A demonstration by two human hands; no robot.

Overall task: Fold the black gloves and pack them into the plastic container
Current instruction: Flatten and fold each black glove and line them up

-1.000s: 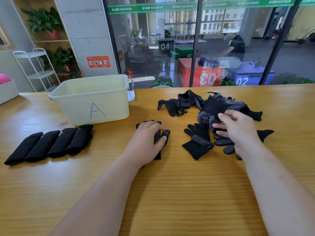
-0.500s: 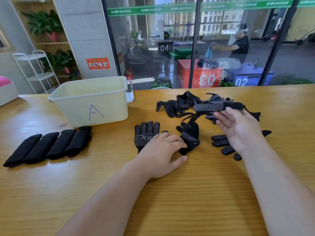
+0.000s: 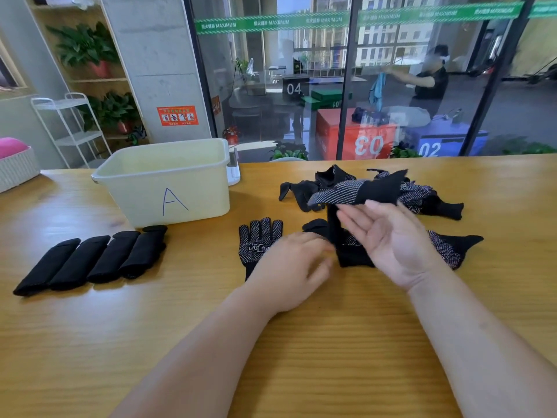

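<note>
The pale plastic container (image 3: 135, 191) marked "A" stands at the back left of the wooden table (image 3: 75, 342). Several folded black gloves (image 3: 90, 263) lie in a row in front of it. One dotted black glove (image 3: 259, 239) lies flat at mid-table. My left hand (image 3: 292, 267), blurred, pinches the edge of a black glove (image 3: 352, 254) lying on the table. My right hand (image 3: 388, 236) is palm up with straight fingers, and a dotted glove (image 3: 355, 191) is raised across its fingertips. More loose gloves (image 3: 428, 197) are piled behind it.
A small white bottle (image 3: 234, 170) stands right behind the container. A white basket (image 3: 15, 170) sits at the table's far left edge. A glass wall runs along the table's far side. Another dotted glove (image 3: 452, 245) lies by my right wrist.
My left hand left the flat dotted glove and slid right onto another glove. My right hand turned palm up and raised a dotted glove off the pile.
</note>
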